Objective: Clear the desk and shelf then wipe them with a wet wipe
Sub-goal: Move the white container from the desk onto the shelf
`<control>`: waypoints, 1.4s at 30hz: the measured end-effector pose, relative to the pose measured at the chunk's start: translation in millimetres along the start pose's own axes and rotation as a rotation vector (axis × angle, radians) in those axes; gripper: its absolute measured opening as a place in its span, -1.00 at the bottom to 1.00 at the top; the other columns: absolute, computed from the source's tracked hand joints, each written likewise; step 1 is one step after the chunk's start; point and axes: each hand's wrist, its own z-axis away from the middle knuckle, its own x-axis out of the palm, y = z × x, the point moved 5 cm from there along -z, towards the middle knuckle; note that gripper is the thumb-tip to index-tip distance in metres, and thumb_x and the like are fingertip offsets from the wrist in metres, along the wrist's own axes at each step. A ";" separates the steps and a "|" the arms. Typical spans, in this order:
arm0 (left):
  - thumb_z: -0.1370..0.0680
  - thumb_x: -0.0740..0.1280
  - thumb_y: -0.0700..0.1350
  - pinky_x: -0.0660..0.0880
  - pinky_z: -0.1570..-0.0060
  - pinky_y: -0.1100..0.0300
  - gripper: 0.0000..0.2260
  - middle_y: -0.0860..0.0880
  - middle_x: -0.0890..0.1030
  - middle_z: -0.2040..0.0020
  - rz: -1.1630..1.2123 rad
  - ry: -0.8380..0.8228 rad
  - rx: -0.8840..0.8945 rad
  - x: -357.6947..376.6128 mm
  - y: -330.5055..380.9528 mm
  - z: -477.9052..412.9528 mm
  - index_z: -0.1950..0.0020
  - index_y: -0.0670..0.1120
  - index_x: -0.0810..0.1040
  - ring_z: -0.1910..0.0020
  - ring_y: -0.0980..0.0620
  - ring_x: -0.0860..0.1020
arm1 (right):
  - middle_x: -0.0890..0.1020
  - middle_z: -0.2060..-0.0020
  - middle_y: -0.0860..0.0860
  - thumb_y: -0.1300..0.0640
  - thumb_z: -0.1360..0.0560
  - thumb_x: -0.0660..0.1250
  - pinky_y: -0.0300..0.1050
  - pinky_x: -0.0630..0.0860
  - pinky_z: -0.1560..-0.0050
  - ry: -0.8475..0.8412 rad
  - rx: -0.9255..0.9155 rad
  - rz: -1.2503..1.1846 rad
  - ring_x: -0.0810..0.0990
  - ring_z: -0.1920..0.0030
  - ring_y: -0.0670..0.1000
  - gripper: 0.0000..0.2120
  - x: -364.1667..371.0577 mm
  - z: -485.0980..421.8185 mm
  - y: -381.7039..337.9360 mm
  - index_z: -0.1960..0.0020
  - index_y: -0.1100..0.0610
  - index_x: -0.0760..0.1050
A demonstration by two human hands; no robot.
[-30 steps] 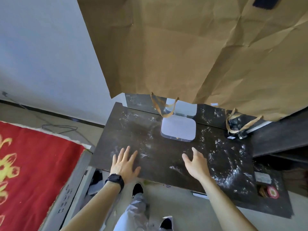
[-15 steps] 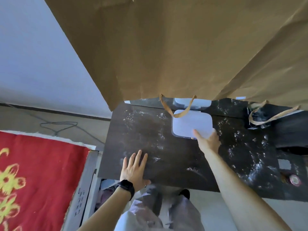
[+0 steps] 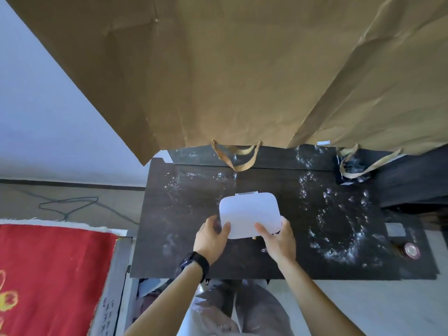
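Head view gives me a dark wood-grain desk (image 3: 184, 214), matte and dusted with white powder. At its middle front is a smooth white box (image 3: 249, 214) with rounded corners. The left hand (image 3: 211, 241) and right hand (image 3: 278, 241) grip its near corners, thumbs on top, other fingers wrapped around the edges. Above hangs a creased brown paper bag (image 3: 242, 81).

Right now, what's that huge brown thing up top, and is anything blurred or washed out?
Head view: a creased brown paper bag hangs near the lens, filling the top; same view, wide angle splays the desk sides; the white box looks washed out, with little blur.
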 end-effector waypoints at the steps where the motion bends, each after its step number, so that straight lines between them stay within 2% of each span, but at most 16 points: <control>1: -0.58 0.26 0.13 0.39 0.00 0.22 -0.61 0.06 0.57 -0.11 0.018 -0.034 -0.019 4.0 4.7 -2.5 -0.35 -0.01 0.46 -0.05 0.02 0.53 | 0.59 -0.11 -0.02 -0.15 -0.41 0.50 -0.35 0.47 0.29 -0.015 0.006 -0.006 0.54 0.07 -0.04 -0.43 -0.9 -0.8 0.0 -0.30 0.05 0.40; 2: -0.59 0.25 0.11 0.41 0.02 0.20 -0.65 0.08 0.59 -0.05 0.030 -0.053 -0.039 7.0 8.5 -5.0 -0.31 0.00 0.50 -0.02 0.02 0.53 | 0.59 -0.12 -0.03 -0.15 -0.43 0.48 -0.37 0.45 0.29 -0.025 0.014 -0.011 0.53 0.07 -0.05 -0.45 -1.8 -1.5 -0.2 -0.30 0.04 0.42; 4: -0.58 0.26 0.08 0.47 0.02 0.16 -0.70 0.06 0.62 -0.03 0.052 -0.054 -0.089 11.2 12.1 -10.2 -0.26 0.01 0.56 0.00 -0.02 0.56 | 0.61 -0.15 -0.03 -0.18 -0.43 0.46 -0.15 0.56 0.09 -0.044 0.053 -0.050 0.56 -0.02 -0.01 -0.47 -2.8 -5.6 3.1 -0.31 0.01 0.45; 5: -0.57 0.29 0.07 0.49 0.00 0.15 -0.70 0.05 0.64 -0.04 0.070 -0.037 -0.109 12.8 12.9 -11.6 -0.25 0.01 0.57 -0.01 -0.04 0.57 | 0.61 -0.15 -0.03 -0.18 -0.43 0.45 -0.05 0.60 0.07 -0.054 0.083 -0.078 0.58 -0.05 0.01 -0.48 -3.6 -8.9 6.2 -0.31 0.00 0.46; 8: -0.48 0.39 0.06 0.51 -0.14 0.03 -0.70 0.02 0.58 -0.05 0.198 0.082 -0.071 13.4 23.2 -9.4 -0.17 0.03 0.51 -0.15 -0.09 0.53 | 0.61 -0.14 -0.03 -0.16 -0.44 0.47 -0.08 0.61 0.22 -0.100 0.162 -0.253 0.60 -0.06 0.04 -0.52 -9.5 -12.1 8.8 -0.27 -0.01 0.46; 10: -0.46 0.44 0.02 0.50 -0.16 -0.02 -0.68 0.00 0.49 -0.06 0.349 0.121 -0.019 12.0 35.4 -1.9 -0.13 0.08 0.40 -0.21 -0.09 0.45 | 0.60 -0.17 -0.02 -0.19 -0.40 0.50 0.02 0.63 -0.02 -0.154 0.205 -0.405 0.61 -0.10 0.05 -0.46 -13.5 -8.4 10.0 -0.28 -0.02 0.43; 13: -0.50 0.46 -0.06 0.62 0.00 0.00 -0.57 -0.05 0.53 -0.15 0.648 -0.090 -0.054 17.8 58.3 12.1 -0.25 0.15 0.33 -0.13 -0.16 0.58 | 0.60 -0.20 0.12 -0.04 -0.41 0.54 0.09 0.54 -0.27 -0.244 0.291 -0.767 0.67 -0.12 0.11 -0.41 -25.4 3.8 15.2 -0.34 -0.03 0.35; 17: -0.49 0.49 -0.13 0.57 -0.10 -0.04 -0.48 -0.06 0.63 -0.15 0.766 -0.327 -0.122 37.7 90.4 27.8 -0.33 0.11 0.30 -0.06 -0.12 0.66 | 0.59 -0.19 0.17 0.17 -0.48 0.47 0.19 0.51 -0.29 -0.197 0.319 -1.168 0.65 -0.14 0.21 -0.49 -67.1 23.8 17.8 -0.35 -0.05 0.37; 20: -0.48 0.48 -0.06 0.50 -0.23 -0.04 -0.50 -0.09 0.67 -0.15 0.663 -0.541 -0.091 73.3 120.3 40.4 -0.38 -0.05 0.42 -0.11 -0.09 0.65 | 0.63 -0.12 0.21 0.17 -0.49 0.46 0.26 0.54 -0.23 -0.161 0.306 -1.298 0.68 -0.08 0.28 -0.41 -90.2 32.1 29.0 -0.41 -0.08 0.29; 23: -0.53 0.43 0.00 0.54 -0.17 0.00 -0.59 -0.10 0.69 -0.11 0.498 -0.658 -0.024 114.8 155.7 58.0 -0.34 -0.06 0.47 -0.08 -0.06 0.66 | 0.65 -0.01 0.21 0.21 -0.51 0.44 0.15 0.64 -0.03 -0.005 0.271 -1.277 0.71 0.00 0.24 -0.48 -133.8 33.9 53.0 -0.37 -0.06 0.31; 27: -0.52 0.43 0.06 0.59 -0.04 0.01 -0.59 -0.04 0.69 -0.09 0.199 -0.747 0.082 174.3 203.6 80.3 -0.31 -0.01 0.45 0.05 -0.10 0.69 | 0.57 -0.20 0.18 0.21 -0.48 0.46 0.14 0.65 -0.03 0.103 0.311 -1.313 0.69 -0.05 0.22 -0.39 -203.6 21.2 105.4 -0.42 -0.10 0.29; 30: -0.53 0.41 0.06 0.58 0.01 0.10 -0.52 0.02 0.64 -0.14 0.022 -0.608 0.220 216.7 239.1 79.3 -0.40 0.01 0.37 -0.02 -0.03 0.66 | 0.60 -0.15 0.22 0.21 -0.54 0.40 0.15 0.61 -0.11 0.145 0.274 -1.286 0.69 -0.04 0.26 -0.45 -261.5 2.6 141.9 -0.41 -0.13 0.29; 35: -0.57 0.34 0.06 0.48 -0.25 0.08 -0.47 0.09 0.44 -0.37 -0.053 -0.204 0.525 275.0 308.5 82.6 -0.50 0.14 0.25 -0.28 0.07 0.49 | 0.58 -0.13 0.17 0.17 -0.55 0.38 0.13 0.62 -0.04 0.189 0.301 -1.255 0.68 0.01 0.22 -0.35 -349.6 -44.8 210.0 -0.49 -0.20 0.17; 37: -0.58 0.32 0.05 0.33 -0.41 0.06 -0.38 0.07 0.26 -0.53 -0.075 0.024 0.709 291.5 342.0 95.7 -0.57 0.12 0.13 -0.48 0.08 0.29 | 0.57 -0.09 0.17 0.21 -0.55 0.36 0.16 0.63 -0.05 0.194 0.309 -1.253 0.68 0.04 0.22 -0.35 -383.5 -72.5 227.1 -0.50 -0.18 0.17; 39: -0.59 0.29 0.01 0.09 -0.52 0.04 -0.31 0.02 0.02 -0.62 -0.253 0.287 0.888 305.8 373.1 108.6 -0.62 0.02 -0.02 -0.58 0.06 0.04 | 0.56 -0.06 0.11 0.21 -0.55 0.37 0.22 0.59 -0.17 0.173 0.282 -1.191 0.67 0.03 0.22 -0.36 -410.5 -97.8 236.3 -0.50 -0.16 0.19; 42: -0.59 0.25 0.03 -0.11 -0.54 -0.12 -0.27 -0.06 -0.09 -0.61 -0.559 0.618 1.122 324.9 408.1 130.2 -0.61 -0.07 -0.12 -0.60 -0.05 -0.07 | 0.57 -0.13 0.09 0.16 -0.55 0.40 0.25 0.57 -0.20 0.121 0.248 -1.148 0.69 -0.02 0.23 -0.37 -437.2 -128.0 237.4 -0.48 -0.19 0.20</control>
